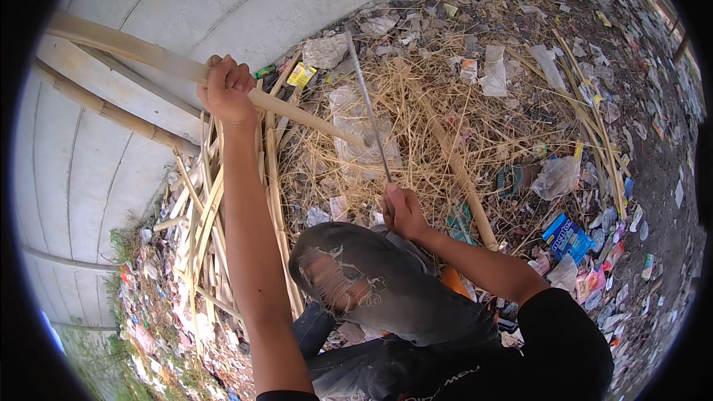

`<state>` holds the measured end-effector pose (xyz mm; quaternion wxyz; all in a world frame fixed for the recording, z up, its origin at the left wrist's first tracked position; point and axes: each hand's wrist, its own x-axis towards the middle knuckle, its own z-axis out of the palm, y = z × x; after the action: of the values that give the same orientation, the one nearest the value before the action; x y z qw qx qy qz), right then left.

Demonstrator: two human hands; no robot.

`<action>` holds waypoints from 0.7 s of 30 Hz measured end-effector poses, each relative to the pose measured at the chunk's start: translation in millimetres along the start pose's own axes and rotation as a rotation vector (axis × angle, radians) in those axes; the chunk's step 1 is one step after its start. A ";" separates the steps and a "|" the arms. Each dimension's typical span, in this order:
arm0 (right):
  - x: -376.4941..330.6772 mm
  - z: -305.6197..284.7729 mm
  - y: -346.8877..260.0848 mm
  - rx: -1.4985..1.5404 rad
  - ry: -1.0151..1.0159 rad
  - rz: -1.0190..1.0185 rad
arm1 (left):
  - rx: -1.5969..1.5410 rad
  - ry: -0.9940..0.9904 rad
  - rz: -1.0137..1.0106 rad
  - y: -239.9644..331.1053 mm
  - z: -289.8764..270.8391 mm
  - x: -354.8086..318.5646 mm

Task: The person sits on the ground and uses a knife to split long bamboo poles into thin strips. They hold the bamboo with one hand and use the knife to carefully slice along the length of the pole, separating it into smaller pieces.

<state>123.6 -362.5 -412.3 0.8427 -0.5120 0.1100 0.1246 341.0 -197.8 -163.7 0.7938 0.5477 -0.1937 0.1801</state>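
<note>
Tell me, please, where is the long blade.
Near the head view's centre, the blade is in the right hand, right of the pole in the left hand.

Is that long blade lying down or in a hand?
In a hand: the right hand is closed around the near end of the blade, the rest sticking out.

Free to pass right of the thin grey metal blade, over straw-coloured shavings; blocked leftward by the long pale bamboo strip and grey panelled wall.

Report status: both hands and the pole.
Left hand gripping bamboo pole. Right hand gripping long blade. Loose straw-coloured strips below; blade-pole contact unclear.
</note>
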 end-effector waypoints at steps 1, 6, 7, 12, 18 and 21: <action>7.3 -13.6 17.9 -0.020 0.033 0.347 | 0.006 -0.020 0.005 2.1 -1.4 1.9; -8.2 -2.9 -35.0 -0.196 0.046 0.209 | -0.005 -0.077 -0.018 2.2 -17.2 -0.6; -12.9 4.1 -52.6 -0.169 0.002 0.092 | -0.007 -0.092 -0.013 5.3 -16.5 -1.5; -22.4 24.5 -53.2 -0.076 -0.049 -0.489 | -0.019 -0.089 -0.026 1.4 -3.1 2.2; -5.2 -24.8 14.8 0.110 0.157 0.549 | 0.001 -0.023 -0.017 -5.9 -0.6 3.4; -22.4 -18.0 -6.8 -0.010 0.034 0.226 | 0.002 -0.037 -0.032 -6.8 -5.4 0.2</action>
<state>103.6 -383.7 -407.7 0.8188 -0.5026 0.1804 0.2106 345.2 -195.0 -170.8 0.7923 0.5547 -0.1994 0.1574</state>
